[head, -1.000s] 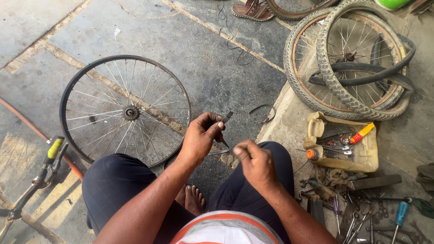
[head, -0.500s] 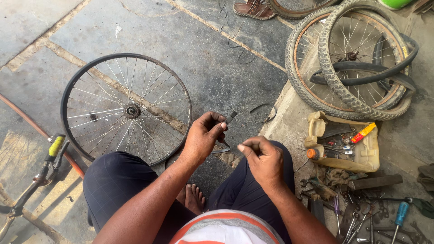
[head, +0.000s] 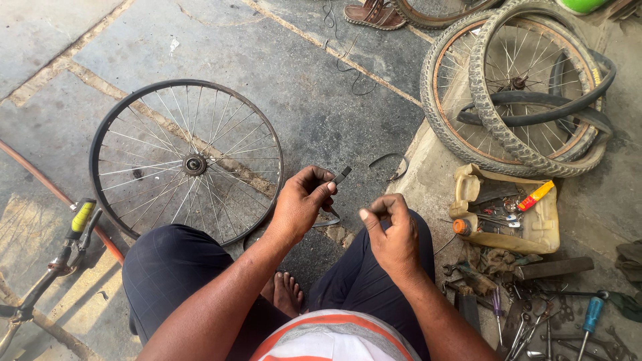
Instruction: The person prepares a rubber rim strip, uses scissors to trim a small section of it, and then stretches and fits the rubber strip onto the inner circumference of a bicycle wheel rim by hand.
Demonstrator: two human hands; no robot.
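Left hand (head: pixel 302 204): fingers pinched around a small dark tool (head: pixel 340 178), whose tip sticks out toward 1 o'clock; a thin metal strip (head: pixel 326 219) hangs below the fingers.
Right hand (head: pixel 393 230): curled into a loose fist, thumb and forefinger pressed together at 10 o'clock; whether they hold anything is too small to tell.
Hands: near each other but apart, above the person's knees.
Bare wheel (head: pixel 187 162): flat on the stone floor at 9 o'clock from the left hand, spokes and hub showing.
Tyred wheels (head: pixel 518 90): stacked at 1 o'clock from the right hand, with a loose black tube draped over them.
Cut-open can (head: pixel 508 214): at 3 o'clock from the right hand, holding small tools and an orange tube.
Screwdriver (head: pixel 591 319): blue handle, at 4 o'clock among scattered tools.
Sandal (head: pixel 374 15): at 12 o'clock, top edge.
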